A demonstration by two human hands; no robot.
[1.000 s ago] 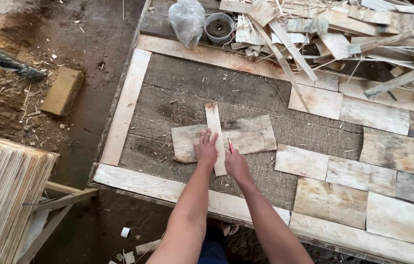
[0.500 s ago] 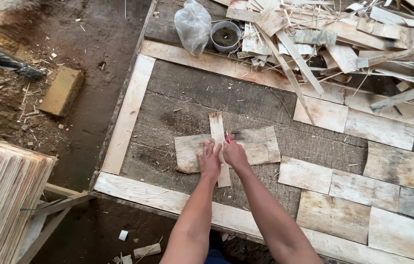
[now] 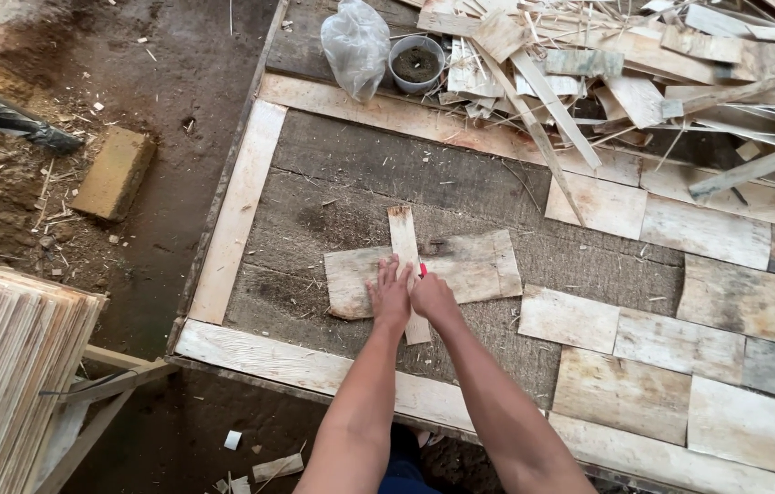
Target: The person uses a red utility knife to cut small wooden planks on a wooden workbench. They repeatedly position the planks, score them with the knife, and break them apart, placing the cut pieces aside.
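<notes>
A narrow pale wood strip (image 3: pixel 402 240) lies upright across a wider thin veneer piece (image 3: pixel 474 268) on a dark board. My left hand (image 3: pixel 390 295) presses flat on the strip and the veneer, fingers spread. My right hand (image 3: pixel 431 296) is closed just right of the strip, with a small red-tipped tool (image 3: pixel 423 270) sticking out of it against the strip's edge.
Pale wooden borders (image 3: pixel 239 210) frame the board. Laid veneer patches (image 3: pixel 644 393) cover its right side. A heap of wood scraps (image 3: pixel 644 73), a plastic bag (image 3: pixel 355 46) and a small pot (image 3: pixel 417 62) sit at the back. A veneer stack (image 3: pixel 3 366) stands at left, by a brick (image 3: pixel 113 172).
The view has shifted slightly; both hands stay on the strip and veneer, with the right hand drawn a little closer to the strip's edge.
</notes>
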